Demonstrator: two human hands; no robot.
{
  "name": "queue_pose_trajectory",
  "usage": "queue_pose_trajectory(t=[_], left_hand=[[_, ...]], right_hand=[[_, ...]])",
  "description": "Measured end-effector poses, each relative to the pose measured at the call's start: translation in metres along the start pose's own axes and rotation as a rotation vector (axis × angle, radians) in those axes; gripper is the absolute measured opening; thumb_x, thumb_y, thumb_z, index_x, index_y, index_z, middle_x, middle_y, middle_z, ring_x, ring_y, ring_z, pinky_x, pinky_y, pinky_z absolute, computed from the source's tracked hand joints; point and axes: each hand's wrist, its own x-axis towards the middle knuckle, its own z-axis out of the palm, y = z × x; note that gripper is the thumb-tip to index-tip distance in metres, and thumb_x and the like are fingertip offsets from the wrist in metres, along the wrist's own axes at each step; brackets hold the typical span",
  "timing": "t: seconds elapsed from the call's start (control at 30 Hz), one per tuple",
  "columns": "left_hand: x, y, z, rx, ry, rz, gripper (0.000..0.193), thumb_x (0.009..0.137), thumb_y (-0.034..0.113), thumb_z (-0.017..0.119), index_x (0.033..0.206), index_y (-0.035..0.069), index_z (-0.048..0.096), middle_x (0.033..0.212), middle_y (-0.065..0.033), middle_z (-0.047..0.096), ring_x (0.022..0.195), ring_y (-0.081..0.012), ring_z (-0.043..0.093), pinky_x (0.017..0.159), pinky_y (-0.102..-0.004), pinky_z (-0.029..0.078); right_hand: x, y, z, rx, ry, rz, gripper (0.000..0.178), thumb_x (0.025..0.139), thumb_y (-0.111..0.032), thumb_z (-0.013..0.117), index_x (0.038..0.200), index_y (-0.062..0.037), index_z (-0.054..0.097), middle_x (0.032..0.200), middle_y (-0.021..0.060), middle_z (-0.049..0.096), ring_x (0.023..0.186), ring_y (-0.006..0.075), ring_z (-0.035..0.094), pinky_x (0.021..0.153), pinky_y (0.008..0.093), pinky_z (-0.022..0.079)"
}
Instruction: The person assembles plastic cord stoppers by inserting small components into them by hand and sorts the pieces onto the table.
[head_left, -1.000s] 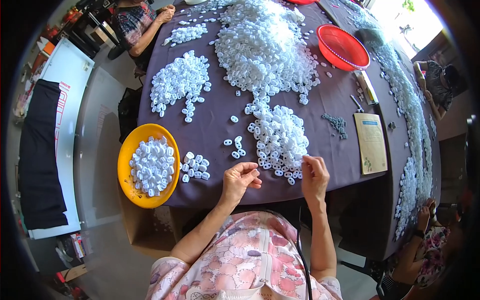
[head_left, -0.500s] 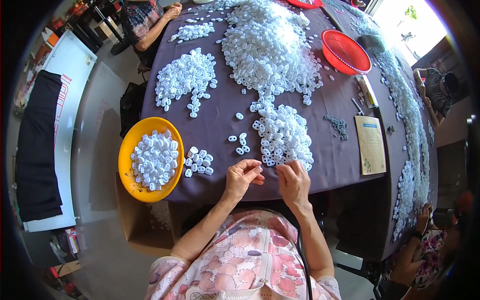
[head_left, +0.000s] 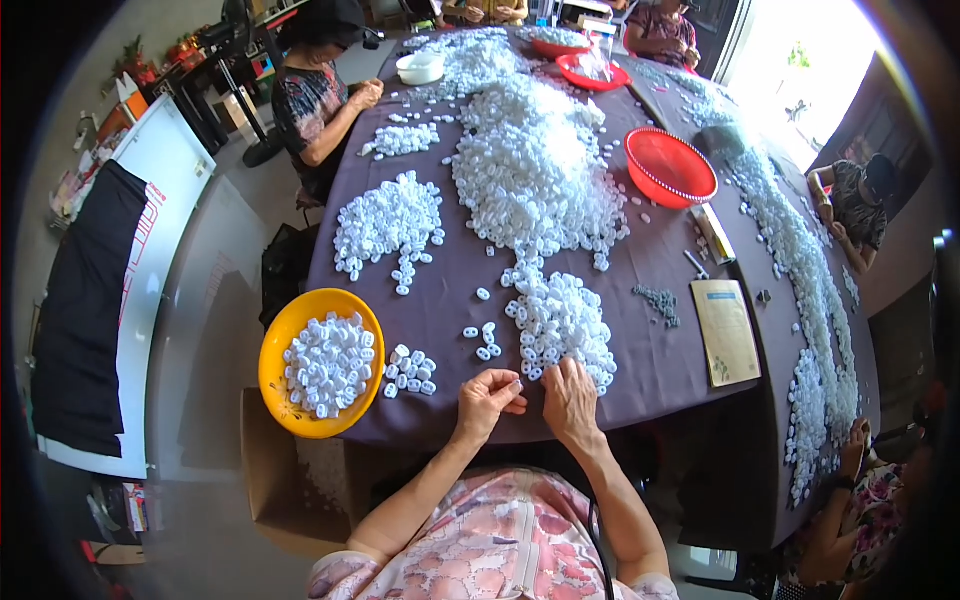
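One upright white panel (head_left: 175, 160) at far left, black cloth (head_left: 95, 310) draped over it. Open brown cardboard box (head_left: 268, 490) on the floor, below the near-left corner of the purple-grey cloth-covered counter (head_left: 650, 375). Co-worker (head_left: 312, 105) in a dark patterned top at the counter's left side, forearms over its edge.

Round yellow-orange plate (head_left: 277, 385) sits at the near-left corner, heaped with white oval plastic pieces (head_left: 330, 360). Small cluster of the same pieces (head_left: 410, 374) just right of the plate; larger left pile (head_left: 390, 222) farther back. Few loose two-holed ovals (head_left: 485, 352) lie between cluster and near pile.

Left hand (head_left: 484, 408): thumb and forefinger pinching a small white piece (head_left: 518, 385), over the near edge. Big white heap (head_left: 530, 160) behind, linked by a narrow trail to the near pile (head_left: 560, 320). Right hand (head_left: 571, 402): fingers bent down at the near pile's front edge, tips hidden, can't tell if it holds anything.

Further right: small grey pile (head_left: 657, 305), round red plastic basin (head_left: 672, 165) behind it, flat tan paper envelope (head_left: 726, 335), then a long band of pale pieces (head_left: 808, 270).
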Motion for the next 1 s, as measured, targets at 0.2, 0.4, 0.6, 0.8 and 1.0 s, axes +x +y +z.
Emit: queue_pose_trajectory(t=[0.2,0.4,0.6,0.8,1.0], left_hand=[[0.002,0.001,0.005,0.034,0.022,-0.018,0.011,0.084,0.009,0.065,0.093,0.002,0.065,0.078,-0.0024,0.065,0.064,-0.0094,0.062,0.057,-0.0227,0.053],[0.005,-0.003,0.005,0.061,0.044,0.018,0.012,0.085,0.009,0.064,0.095,0.002,0.066,0.079,-0.0009,0.065,0.066,-0.0074,0.061,0.06,-0.0214,0.052],[0.003,-0.005,0.003,0.017,0.017,0.003,0.012,0.086,0.005,0.061,0.096,-0.001,0.064,0.08,-0.0055,0.066,0.068,-0.0114,0.063,0.063,-0.0238,0.054],[0.001,-0.008,0.003,0.071,0.022,0.057,0.011,0.086,0.003,0.061,0.095,-0.002,0.064,0.078,-0.0043,0.066,0.066,-0.0091,0.063,0.06,-0.0229,0.054],[0.0,-0.008,0.003,0.097,0.027,0.092,0.01,0.086,0.004,0.061,0.094,-0.002,0.064,0.077,-0.0033,0.065,0.065,-0.0083,0.062,0.059,-0.0224,0.054]], right_hand=[[-0.011,-0.016,-0.007,0.41,0.077,0.057,0.008,0.08,0.001,0.053,0.087,-0.0028,0.049,0.08,0.0149,0.053,0.072,0.0328,0.056,0.061,0.0407,0.044],[-0.014,-0.021,0.002,0.78,0.091,0.215,0.005,0.086,0.004,0.053,0.085,-0.0009,0.053,0.073,0.0054,0.054,0.054,0.0119,0.055,0.048,0.0244,0.046],[-0.016,-0.022,0.012,0.889,0.055,0.355,0.008,0.084,0.004,0.057,0.09,-0.0005,0.056,0.076,0.0055,0.058,0.06,0.0112,0.058,0.054,0.0229,0.048],[-0.019,-0.018,0.017,0.848,0.055,0.298,0.009,0.085,0.005,0.057,0.091,-0.0007,0.056,0.074,0.0026,0.059,0.063,0.0072,0.057,0.056,0.0204,0.049],[-0.018,-0.022,0.014,0.809,0.062,0.283,0.012,0.081,0.006,0.058,0.09,-0.0012,0.056,0.077,0.0061,0.059,0.064,0.0131,0.059,0.057,0.0247,0.048]])
